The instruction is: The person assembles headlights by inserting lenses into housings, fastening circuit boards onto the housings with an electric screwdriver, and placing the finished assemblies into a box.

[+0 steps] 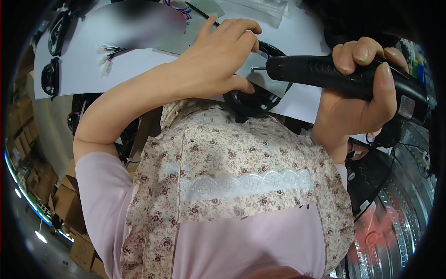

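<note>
My right hand (371,88) is wrapped round a black electric screwdriver (304,70), which lies nearly level and points left. Its thin metal bit (259,69) reaches over a grey flat plate (272,86) set in a curved black plastic housing (248,101). With its thumb on the near edge and its fingers across the far side, my left hand (225,53) grips this housing at the table's front edge. The hand covers much of the housing's left part. Whether the bit's tip touches a screw, I cannot tell.
On the white table (153,63) lie black plastic parts (50,76) at the left, wires with white connectors (108,58) and a clear plastic bag (267,10). A blurred grey oval covers the upper left. Cardboard boxes (69,204) stand on the floor at the left.
</note>
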### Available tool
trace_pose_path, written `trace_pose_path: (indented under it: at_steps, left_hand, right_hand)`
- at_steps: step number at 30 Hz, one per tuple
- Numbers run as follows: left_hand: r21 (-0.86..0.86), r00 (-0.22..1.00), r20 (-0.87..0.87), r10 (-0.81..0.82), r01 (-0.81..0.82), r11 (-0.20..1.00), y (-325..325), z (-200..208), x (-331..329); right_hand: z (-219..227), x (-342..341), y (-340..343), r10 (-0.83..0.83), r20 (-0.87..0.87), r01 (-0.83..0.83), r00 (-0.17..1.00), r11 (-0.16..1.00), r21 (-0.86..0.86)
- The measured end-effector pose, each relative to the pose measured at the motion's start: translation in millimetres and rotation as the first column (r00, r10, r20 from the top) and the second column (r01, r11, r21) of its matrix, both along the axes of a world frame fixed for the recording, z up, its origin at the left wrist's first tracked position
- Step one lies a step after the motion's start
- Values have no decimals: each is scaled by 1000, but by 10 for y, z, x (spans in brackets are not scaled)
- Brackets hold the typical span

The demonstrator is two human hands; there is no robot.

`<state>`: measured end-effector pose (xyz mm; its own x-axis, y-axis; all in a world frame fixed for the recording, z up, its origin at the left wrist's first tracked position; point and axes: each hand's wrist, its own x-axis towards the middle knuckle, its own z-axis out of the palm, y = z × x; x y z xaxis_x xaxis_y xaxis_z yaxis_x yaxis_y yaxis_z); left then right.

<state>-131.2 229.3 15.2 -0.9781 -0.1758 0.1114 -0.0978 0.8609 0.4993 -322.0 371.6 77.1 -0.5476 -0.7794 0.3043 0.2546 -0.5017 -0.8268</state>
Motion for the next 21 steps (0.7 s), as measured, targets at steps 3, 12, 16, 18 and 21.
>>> trace_pose_path:
  at_steps: [3,12,16,18,21]
  left_hand:
    - [60,1000,20,15,-16,998,-9,12,-27]
    - [82,999,29,22,-24,996,-9,-14,-22]
    - [88,999,-18,47,-45,995,-34,-67,16]
    - [98,999,-26,37,-34,995,-26,-69,-14]
    - [94,997,-14,69,-68,993,-45,-83,43]
  right_hand:
    - [-17,-64,11,27,47,-27,999,1000,-7]
    - [-23,-112,-66,50,-19,-50,999,998,-30]
    - [135,50,-293,278,-183,-284,943,959,-11]
    - [267,362,-426,82,-187,-77,979,997,29]
    - [176,323,-554,-8,-223,16,975,999,32]
